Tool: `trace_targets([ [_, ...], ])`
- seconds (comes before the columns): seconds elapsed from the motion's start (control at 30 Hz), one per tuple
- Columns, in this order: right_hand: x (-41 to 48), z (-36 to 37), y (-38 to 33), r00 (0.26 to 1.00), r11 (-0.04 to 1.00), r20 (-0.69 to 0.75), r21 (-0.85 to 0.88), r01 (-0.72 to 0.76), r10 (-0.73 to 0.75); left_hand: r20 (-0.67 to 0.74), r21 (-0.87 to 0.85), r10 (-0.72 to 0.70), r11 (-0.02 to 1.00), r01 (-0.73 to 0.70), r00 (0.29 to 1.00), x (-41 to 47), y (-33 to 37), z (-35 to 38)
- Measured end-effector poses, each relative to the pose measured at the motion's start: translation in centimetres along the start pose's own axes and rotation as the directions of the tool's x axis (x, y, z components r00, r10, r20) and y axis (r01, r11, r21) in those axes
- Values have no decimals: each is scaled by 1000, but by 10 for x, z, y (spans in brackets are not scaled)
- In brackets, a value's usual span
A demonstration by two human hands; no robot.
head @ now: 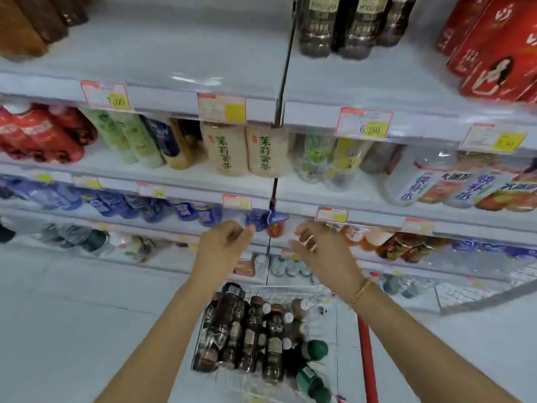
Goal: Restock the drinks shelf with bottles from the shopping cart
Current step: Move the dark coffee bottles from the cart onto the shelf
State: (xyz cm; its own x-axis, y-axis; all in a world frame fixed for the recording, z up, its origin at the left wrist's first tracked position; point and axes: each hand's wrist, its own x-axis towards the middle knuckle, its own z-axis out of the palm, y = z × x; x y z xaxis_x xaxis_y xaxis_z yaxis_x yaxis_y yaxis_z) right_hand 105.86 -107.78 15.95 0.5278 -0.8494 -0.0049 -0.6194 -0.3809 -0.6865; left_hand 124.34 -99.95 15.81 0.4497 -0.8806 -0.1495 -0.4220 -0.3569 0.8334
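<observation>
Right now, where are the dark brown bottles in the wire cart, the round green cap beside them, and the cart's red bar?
dark brown bottles (250,335): head view, label of a middle bottle.
round green cap (315,349): head view, cap top.
red bar (366,359): head view, mid-length.

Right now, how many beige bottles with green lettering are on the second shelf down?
2. The left beige bottle stands under the yellow price tag; the right beige bottle stands beside it, at the upright divider. More may be hidden behind them.

Blur is smearing the price tags (222,108) beyond reading; the lower edge is cutting off the shopping cart (305,290).
</observation>
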Motion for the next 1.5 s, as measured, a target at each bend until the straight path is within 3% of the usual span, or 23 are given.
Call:
trace_targets([
  [0.07,-15,58,44,963,983,200,-38,-178,182,96,77,-200,978,193,975,-10,-67,20],
  [0.2,-47,152,110,757,868,433,-163,-468,489,153,269,-458,872,409,876,-37,-168,52],
  [0.37,-72,224,146,538,710,489,-293,-640,686,178,361,-618,765,533,766,-54,-240,78],
  [0.43,-75,242,151,463,639,499,-268,-722,732,158,410,-634,740,533,757,-62,-258,84],
  [0.57,-73,266,160,384,525,462,-227,-820,799,84,344,-700,688,639,709,-77,-269,87],
  [0.67,-70,268,159,358,517,462,-282,-808,812,88,319,-713,682,658,696,-79,-273,83],
  [0.77,-72,272,162,374,517,434,-282,-808,820,64,263,-674,723,639,736,-83,-269,78],
  [0.9,-75,260,158,390,532,437,-270,-803,811,-89,156,-600,780,606,795,-88,-249,63],
  [1.03,-84,227,149,432,553,472,-152,-819,769,-207,149,-475,849,507,855,-73,-211,35],
  [1.2,-86,137,102,710,723,341,114,-682,616,-173,298,-194,924,239,966,-65,-124,2],
  [1.33,-90,36,48,910,865,113,285,-414,398,-204,274,36,962,22,978,-74,-28,-25],
  [1.4,-94,-13,20,954,906,-14,319,-279,298,-259,220,127,973,-70,957,-84,23,-41],
  [1.5,-98,-80,-15,958,948,-237,306,-82,159,-344,214,342,935,-282,874,-100,100,-68],
])
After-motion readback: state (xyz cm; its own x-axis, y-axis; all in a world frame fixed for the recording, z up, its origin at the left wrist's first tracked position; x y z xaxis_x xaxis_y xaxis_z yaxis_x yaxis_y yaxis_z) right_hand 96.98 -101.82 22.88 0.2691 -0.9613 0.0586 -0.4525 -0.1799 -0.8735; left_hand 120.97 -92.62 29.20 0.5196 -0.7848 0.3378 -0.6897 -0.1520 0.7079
